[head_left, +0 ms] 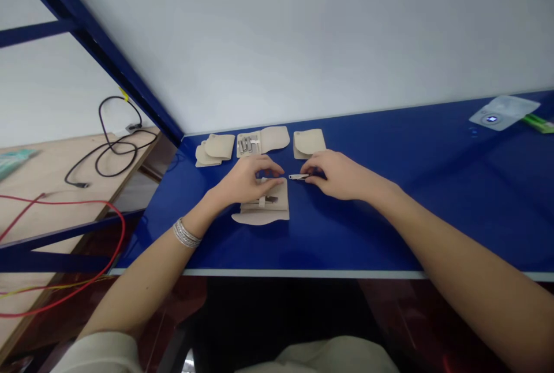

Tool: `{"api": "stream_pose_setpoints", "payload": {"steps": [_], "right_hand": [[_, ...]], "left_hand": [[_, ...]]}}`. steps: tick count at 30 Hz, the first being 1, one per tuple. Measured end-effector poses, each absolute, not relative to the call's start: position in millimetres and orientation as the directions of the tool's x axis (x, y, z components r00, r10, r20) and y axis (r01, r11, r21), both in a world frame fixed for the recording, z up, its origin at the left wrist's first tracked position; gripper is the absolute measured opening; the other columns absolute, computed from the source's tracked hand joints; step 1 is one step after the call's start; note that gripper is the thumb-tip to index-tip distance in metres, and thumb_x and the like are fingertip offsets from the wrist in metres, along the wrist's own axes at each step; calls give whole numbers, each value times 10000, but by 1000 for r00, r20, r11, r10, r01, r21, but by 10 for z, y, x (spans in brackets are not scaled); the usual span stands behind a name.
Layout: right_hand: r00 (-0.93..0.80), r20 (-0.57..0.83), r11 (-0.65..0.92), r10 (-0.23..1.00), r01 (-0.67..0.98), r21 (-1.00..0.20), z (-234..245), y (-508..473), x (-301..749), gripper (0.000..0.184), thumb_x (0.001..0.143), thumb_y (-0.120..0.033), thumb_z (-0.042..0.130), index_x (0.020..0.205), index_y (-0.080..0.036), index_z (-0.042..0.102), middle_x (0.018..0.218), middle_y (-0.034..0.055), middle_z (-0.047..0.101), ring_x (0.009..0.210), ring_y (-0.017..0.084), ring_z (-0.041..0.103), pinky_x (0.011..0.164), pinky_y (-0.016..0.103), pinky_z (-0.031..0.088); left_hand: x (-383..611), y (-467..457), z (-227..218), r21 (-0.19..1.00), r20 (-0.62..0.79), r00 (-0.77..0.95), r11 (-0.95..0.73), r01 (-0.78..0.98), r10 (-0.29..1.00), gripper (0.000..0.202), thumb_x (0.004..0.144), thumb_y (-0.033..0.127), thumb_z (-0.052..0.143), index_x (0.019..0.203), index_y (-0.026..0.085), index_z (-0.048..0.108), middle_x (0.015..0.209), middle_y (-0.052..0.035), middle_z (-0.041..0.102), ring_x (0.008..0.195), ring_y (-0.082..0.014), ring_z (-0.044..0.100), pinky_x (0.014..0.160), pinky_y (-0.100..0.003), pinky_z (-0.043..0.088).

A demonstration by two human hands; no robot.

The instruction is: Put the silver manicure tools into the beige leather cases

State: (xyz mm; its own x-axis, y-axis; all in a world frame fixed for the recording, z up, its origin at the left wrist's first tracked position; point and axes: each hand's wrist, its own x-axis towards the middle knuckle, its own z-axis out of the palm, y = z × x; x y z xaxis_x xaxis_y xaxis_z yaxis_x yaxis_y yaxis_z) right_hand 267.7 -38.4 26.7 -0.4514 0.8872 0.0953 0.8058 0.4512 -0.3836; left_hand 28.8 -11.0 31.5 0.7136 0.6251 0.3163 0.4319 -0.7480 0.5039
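Observation:
An opened beige pouch (265, 206) lies on the blue table (389, 217), with a small metal tool under one of its straps. My left hand (244, 182) rests on the pouch's upper part, fingers curled down on it. My right hand (337, 175) pinches a small silver metal tool (298, 176) just right of the pouch. Behind lie another opened pouch (262, 142) holding several metal tools, closed beige pouches (214, 149) at the left, and one closed pouch (309, 142) at the right.
A clear packet with a blue-lit device (502, 112) and a green item (539, 123) lie at the table's far right. A wooden bench at the left carries a black cable (113, 150) and red wire (104, 246). A blue frame beam (99, 49) slants above.

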Motion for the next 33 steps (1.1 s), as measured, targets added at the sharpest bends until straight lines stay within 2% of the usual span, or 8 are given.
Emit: {"api": "stream_pose_setpoints", "payload": {"steps": [6,12,14,18,22,28,30,33], "right_hand": [[-470,61,447,881,783,-433,245,-395,2681,213,839,-265,603,1002,-195,721,970,80,706,836,216,644,736,316,497],[-428,124,433,895,771,-466,293,-427,2666,322,800,-326,672,1095,-202,700,1020,96,681,880,223,646,756,320,507],[-410,142,418,901,731,-540,354,-470,2632,280,819,-362,656,1042,-202,708,935,74,696,810,199,647,709,301,502],[-496,2,360,868,627,-691,455,-573,2559,245,834,-440,632,890,-210,697,759,18,704,649,146,632,612,261,474],[-600,-177,303,780,610,-732,429,-635,2490,360,756,-527,694,885,-194,642,807,31,726,640,155,643,579,261,462],[-607,-147,344,781,615,-710,316,-616,2435,408,707,-355,754,1064,-232,599,860,-9,726,677,145,628,572,245,428],[-571,-129,360,810,660,-659,295,-579,2460,404,682,-353,776,1035,-232,621,870,-8,718,703,150,626,582,247,427],[-452,-83,321,888,739,-592,277,-512,2523,249,698,-273,747,922,-216,655,834,-3,709,720,152,628,608,251,432]], "left_hand": [[233,-97,384,537,269,765,-751,385,585,262,839,353,669,993,146,717,949,-97,700,862,-190,632,784,-311,499],[167,-76,439,504,19,885,-769,394,465,814,583,483,855,1315,257,579,1273,-115,557,1152,-311,504,1002,-439,398],[174,-85,424,465,-29,891,-783,413,453,861,543,509,865,1316,272,570,1290,-114,517,1162,-328,469,1031,-476,349],[221,-126,374,390,-55,864,-786,480,501,804,537,619,816,1207,239,587,1180,-97,502,1072,-302,463,1004,-481,341],[255,-148,330,312,-27,802,-757,574,597,691,603,692,725,1029,176,553,1044,-90,504,936,-253,468,866,-409,393],[249,-84,275,204,48,755,-747,633,654,553,727,713,611,776,176,490,772,-34,536,766,-198,478,720,-329,319],[240,-59,264,213,36,745,-734,645,666,552,748,718,590,770,174,500,702,-13,540,696,-173,481,690,-312,296],[249,-48,237,277,21,724,-700,658,689,491,812,663,568,788,175,519,594,32,508,545,-119,430,616,-279,276]]}}
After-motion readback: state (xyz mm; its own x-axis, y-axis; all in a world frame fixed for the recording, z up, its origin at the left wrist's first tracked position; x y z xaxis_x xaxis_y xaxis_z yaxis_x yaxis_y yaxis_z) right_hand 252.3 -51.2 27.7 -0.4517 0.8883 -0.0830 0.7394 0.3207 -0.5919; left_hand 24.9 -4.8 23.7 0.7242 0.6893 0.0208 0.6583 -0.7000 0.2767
